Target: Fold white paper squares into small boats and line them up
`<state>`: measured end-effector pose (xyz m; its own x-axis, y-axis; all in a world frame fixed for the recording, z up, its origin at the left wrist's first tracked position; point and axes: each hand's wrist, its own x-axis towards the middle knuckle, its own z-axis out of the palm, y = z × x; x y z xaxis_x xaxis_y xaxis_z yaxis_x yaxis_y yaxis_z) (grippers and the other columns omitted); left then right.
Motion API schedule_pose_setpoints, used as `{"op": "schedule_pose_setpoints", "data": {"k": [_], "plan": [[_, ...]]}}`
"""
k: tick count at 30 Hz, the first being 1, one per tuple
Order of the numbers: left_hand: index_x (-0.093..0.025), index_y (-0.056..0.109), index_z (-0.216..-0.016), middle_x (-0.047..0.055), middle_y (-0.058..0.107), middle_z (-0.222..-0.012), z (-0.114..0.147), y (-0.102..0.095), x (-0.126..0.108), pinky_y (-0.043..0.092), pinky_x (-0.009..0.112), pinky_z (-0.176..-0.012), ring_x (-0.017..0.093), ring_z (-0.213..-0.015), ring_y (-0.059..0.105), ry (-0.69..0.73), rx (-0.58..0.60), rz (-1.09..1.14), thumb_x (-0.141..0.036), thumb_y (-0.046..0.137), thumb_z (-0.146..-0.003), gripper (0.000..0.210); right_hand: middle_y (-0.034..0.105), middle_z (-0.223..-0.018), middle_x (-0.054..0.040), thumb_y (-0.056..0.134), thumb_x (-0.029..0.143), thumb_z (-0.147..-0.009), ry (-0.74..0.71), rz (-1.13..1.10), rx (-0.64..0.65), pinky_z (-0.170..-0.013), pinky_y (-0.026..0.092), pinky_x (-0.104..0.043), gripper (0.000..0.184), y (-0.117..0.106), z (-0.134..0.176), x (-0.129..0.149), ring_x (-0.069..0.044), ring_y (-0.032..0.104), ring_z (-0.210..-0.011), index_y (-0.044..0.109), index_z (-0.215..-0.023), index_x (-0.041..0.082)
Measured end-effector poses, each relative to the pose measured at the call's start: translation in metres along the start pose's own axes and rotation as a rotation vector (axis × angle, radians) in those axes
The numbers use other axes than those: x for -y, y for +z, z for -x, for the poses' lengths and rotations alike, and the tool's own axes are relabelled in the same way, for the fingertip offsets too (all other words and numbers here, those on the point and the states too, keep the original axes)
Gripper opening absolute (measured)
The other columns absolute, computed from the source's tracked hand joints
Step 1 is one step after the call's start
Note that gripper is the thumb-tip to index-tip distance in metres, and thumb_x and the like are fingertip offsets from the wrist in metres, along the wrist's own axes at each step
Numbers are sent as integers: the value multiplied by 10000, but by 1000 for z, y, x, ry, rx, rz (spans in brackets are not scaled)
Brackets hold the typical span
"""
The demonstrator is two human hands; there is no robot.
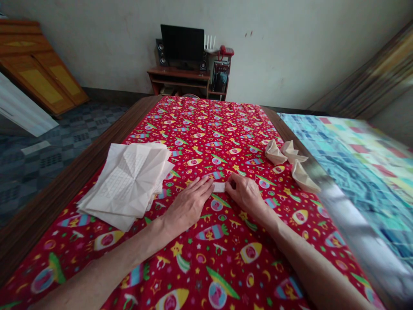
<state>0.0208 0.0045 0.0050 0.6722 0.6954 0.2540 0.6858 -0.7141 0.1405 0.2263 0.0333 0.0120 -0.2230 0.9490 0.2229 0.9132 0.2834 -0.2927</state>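
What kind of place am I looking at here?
Probably a room in a home, perhaps a bedroom: there's a wooden cabinet on the left, a monitor and red telephone by the far wall, and what looks like checked bedding on the right.

Pale wall (274, 56), checkered floor (82, 133); wooden cabinet (45, 82), brown desk (190, 74).

Bare forearms (129, 247), bare wrists (165, 224), bare fingers (200, 186)

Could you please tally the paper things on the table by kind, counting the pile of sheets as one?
Folded paper shapes: 3
Pile of paper sheets: 1
Small white paper piece: 1
Total: 5
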Motion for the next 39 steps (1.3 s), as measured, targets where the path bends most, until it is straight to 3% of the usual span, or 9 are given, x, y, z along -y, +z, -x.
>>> {"op": "schedule_pose_setpoints", "data": {"k": [3, 5, 8, 10, 12, 16, 20, 31, 39], "plan": [[-93, 375, -1387, 141, 358, -1476, 3, 3, -6, 270, 422, -1137, 241, -1400, 255, -43, 12, 18, -202, 407, -920, 481, 654, -800, -67, 460, 233, -881, -36, 109, -38, -634, 388, -262, 184, 1, 2, 2, -176, 587, -720, 625, -823, 175], [-102, 368, -1394, 144, 346, -1481, 4, 4, -8, 258, 443, -1141, 252, -1400, 252, -56, 16, 17, -303, 404, -947, 492, 648, -1042, -133, 438, 199, -895, -125, 181, -87, -756, 426, -323, 214, 0, 6, 4, -238, 589, -930, 641, -950, 158], [-124, 364, -1398, 127, 329, -1492, 4, 4, -9, 245, 442, -1146, 241, -1405, 241, -77, 24, 17, -332, 388, -959, 486, 488, -1366, -148, 379, 149, -920, -393, 159, -87, -977, 379, -422, 349, 0, 21, 10, -276, 451, -1231, 557, -1220, 143], [-131, 367, -1395, 119, 311, -1502, 4, 4, -9, 238, 433, -1149, 234, -1412, 220, -76, 33, 19, -304, 391, -956, 473, 430, -1430, -122, 313, 131, -941, -570, 76, -18, -1078, 313, -425, 431, 2, 33, 15, -228, 363, -1325, 437, -1353, 128], [-131, 365, -1396, 115, 293, -1511, 5, 5, -8, 228, 423, -1152, 228, -1419, 195, -67, 37, 17, -285, 383, -955, 468, 354, -1479, -123, 295, 162, -957, -634, 46, 44, -1116, 270, -461, 472, 5, 44, 19, -225, 258, -1389, 329, -1424, 103], [-117, 344, -1408, 125, 254, -1524, 7, 7, -7, 201, 417, -1162, 224, -1423, 181, -50, 43, -8, -305, 370, -961, 486, 225, -1520, -171, 387, 431, -952, -613, 16, 115, -1128, 279, -462, 674, 9, 55, 17, -251, 163, -1418, 186, -1472, 53], [-93, 329, -1414, 130, 254, -1522, 8, 4, -5, 213, 404, -1155, 223, -1422, 187, -36, 59, -36, -310, 365, -962, 503, 177, -1524, -199, 404, 488, -935, -617, 22, 132, -1140, 265, -452, 761, 7, 54, 9, -264, 126, -1421, 136, -1478, 26], [-132, 438, -1359, 86, 379, -1467, 21, -11, 1, 225, 430, -1144, 207, -1372, 324, -80, 73, -81, -260, 337, -966, 426, 417, -1399, -247, 408, 393, -952, -549, 48, 65, -1082, 369, -470, 650, -4, 55, -1, -279, 336, -1350, 242, -1448, 7], [-123, 464, -1342, 119, 433, -1430, 35, -11, 7, 289, 444, -1114, 229, -1343, 376, -115, 0, -126, -244, 380, -956, 413, 530, -1317, -213, 420, 323, -958, -500, 50, -32, -1051, 400, -478, 494, -4, 57, -3, -270, 474, -1259, 410, -1363, 40]]}}
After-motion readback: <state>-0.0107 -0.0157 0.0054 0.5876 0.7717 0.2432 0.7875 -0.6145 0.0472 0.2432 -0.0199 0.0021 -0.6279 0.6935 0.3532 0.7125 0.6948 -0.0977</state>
